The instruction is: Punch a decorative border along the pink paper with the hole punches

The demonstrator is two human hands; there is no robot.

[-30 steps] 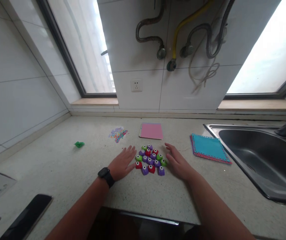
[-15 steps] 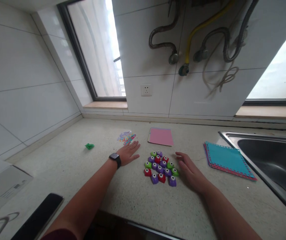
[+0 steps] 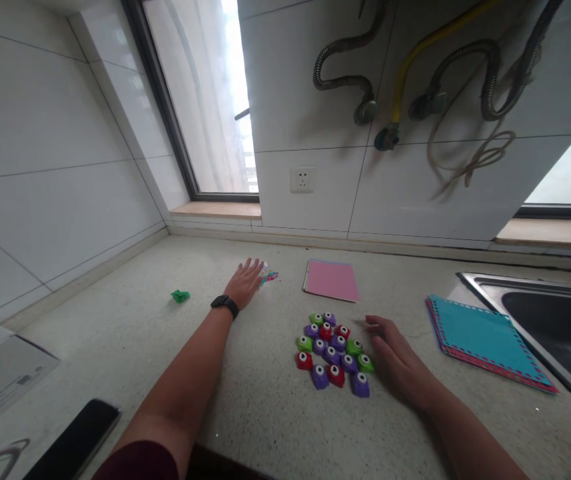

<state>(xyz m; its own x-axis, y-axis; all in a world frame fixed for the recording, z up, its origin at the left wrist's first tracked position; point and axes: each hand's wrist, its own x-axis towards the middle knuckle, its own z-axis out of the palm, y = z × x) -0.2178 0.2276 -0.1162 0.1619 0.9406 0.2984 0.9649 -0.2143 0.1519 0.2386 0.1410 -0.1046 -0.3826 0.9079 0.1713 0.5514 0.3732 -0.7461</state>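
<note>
Away from the hole punches [image 3: 332, 355], the left hand [image 3: 244, 283] has moved to cover much of the confetti [image 3: 270, 277], its fingers flat and slightly spread (whether they press on the bits, I cannot tell). The right hand [image 3: 399, 358], loosely curved, is just beside the punches clustered on the counter [image 3: 255, 400]. The box [image 3: 12, 380] hides its contents.

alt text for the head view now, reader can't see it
A person's left hand partly covers tiny colorful pieces on a pale counter; their right hand is beside a cluster of red, green and purple eye-like objects. Pink paper lies beyond the cluster; a blue-topped stack sits near a sink.
</note>
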